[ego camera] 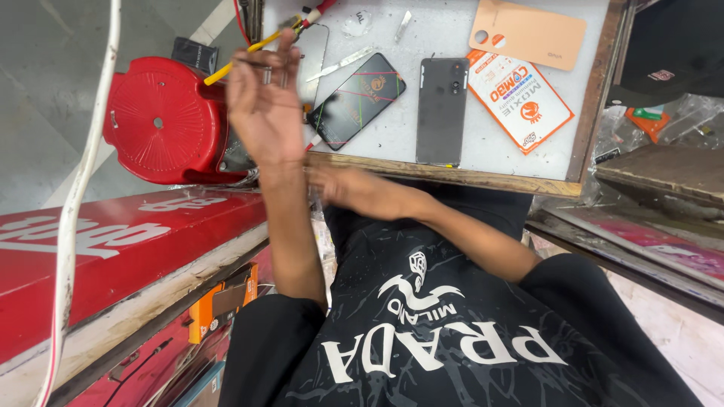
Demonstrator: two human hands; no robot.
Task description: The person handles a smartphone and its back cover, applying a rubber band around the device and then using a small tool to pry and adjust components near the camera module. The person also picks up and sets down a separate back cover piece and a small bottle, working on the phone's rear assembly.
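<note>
My left hand (260, 105) is raised over the left end of the white worktable (483, 151). Its fingers pinch a thin dark tool (260, 64), which is blurred by motion. My right hand (354, 190) is low at the table's wooden front edge, reaching left across my body; it is blurred, and I cannot tell what its fingers hold. Just beyond the left hand lies a black phone (354, 102) with coloured lines across its screen. A dark grey phone (443, 109) lies face down beside it, camera end away from me.
An orange-and-white packet (520, 98) and a peach back cover (528, 32) lie at the table's right. A flat metal tool (343, 64) and a yellow-handled tool (241, 56) lie at the far left. A red stool (162, 120), red counter (113, 241) and white cable (75, 196) are at left.
</note>
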